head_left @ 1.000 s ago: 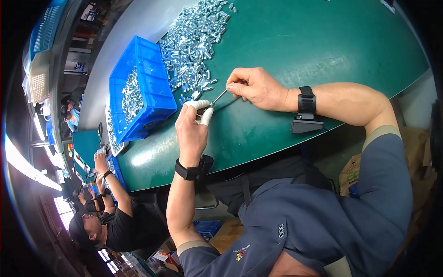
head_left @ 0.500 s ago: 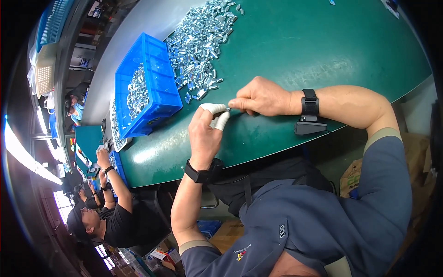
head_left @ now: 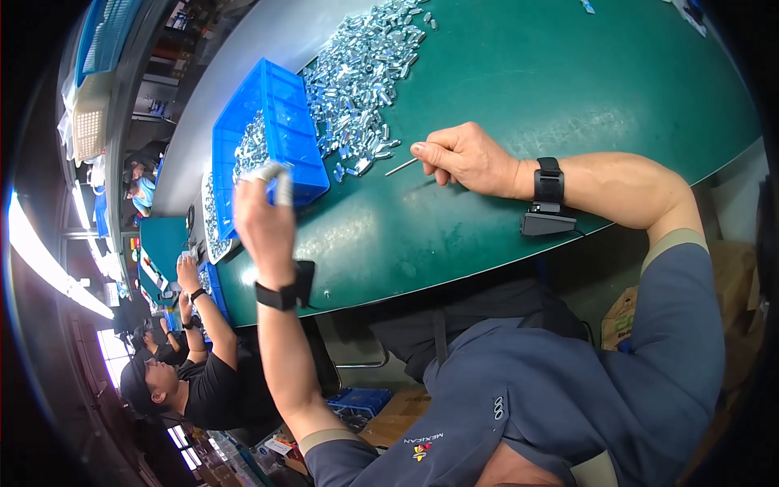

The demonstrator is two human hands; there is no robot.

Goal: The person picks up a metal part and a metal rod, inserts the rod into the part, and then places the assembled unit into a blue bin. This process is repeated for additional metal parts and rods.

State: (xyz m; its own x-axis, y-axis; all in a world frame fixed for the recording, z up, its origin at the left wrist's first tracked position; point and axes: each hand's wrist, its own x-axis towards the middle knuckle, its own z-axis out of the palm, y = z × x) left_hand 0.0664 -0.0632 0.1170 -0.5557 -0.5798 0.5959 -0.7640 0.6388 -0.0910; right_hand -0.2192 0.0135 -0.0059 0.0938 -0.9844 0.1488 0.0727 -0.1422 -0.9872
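Note:
My right hand [head_left: 477, 162] is closed around a thin metal rod [head_left: 400, 167], whose bare end sticks out to the left over the green table [head_left: 527, 89]. My left hand [head_left: 265, 223], with white wraps on its fingertips, is at the near side of a blue plastic bin [head_left: 294, 134]. Motion smears its fingers, so whether it holds anything cannot be made out. Small shiny metal parts [head_left: 252, 140] fill the lower part of the bin. Beside the bin, a heap of similar metal parts [head_left: 357, 81] is spread on the table.
A white tray [head_left: 213, 235] with small parts sits left of the bin. At the left, a co-worker in black [head_left: 215, 390] works at another green table [head_left: 162, 235]. A brown paper bag [head_left: 621, 316] and a blue crate [head_left: 357, 399] are below the table edge.
My left hand has moved left, away from the rod's tip, to the blue bin. My right hand stays nearly in place, and more of its rod now shows.

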